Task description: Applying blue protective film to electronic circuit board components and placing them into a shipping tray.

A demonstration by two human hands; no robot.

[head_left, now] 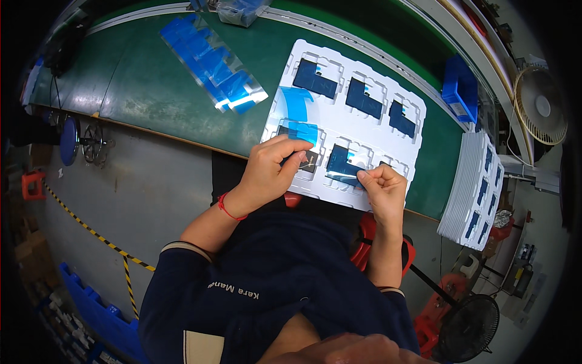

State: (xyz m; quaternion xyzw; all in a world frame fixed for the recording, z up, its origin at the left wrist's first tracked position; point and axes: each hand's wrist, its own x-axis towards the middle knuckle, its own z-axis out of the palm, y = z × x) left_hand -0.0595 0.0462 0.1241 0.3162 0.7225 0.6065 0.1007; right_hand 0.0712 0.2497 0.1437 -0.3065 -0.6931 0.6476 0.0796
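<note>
A white molded plastic tray (397, 76) lies tilted at the near edge of the bench. In its pockets sit dark, flat, L-shaped pieces, such as the dark piece (316, 82) at the far left. My left hand (273, 167) is closed in a pinch at the lower edge of a curved clear film with blue bands (297, 104), over the tray's near left pocket. Under those fingers a dark brown piece (309, 160) partly shows. My right hand (385, 189) pinches beside the near middle dark piece (341, 162); what is between its fingertips is too small to make out.
Overlapping clear sheets with blue film (212, 64) lie on the green bench (136, 79) to the left. A blue bin (459, 91) stands far right. Stacked white trays (464, 188) with dark pieces are at right. A fan (468, 327) and red stools are below.
</note>
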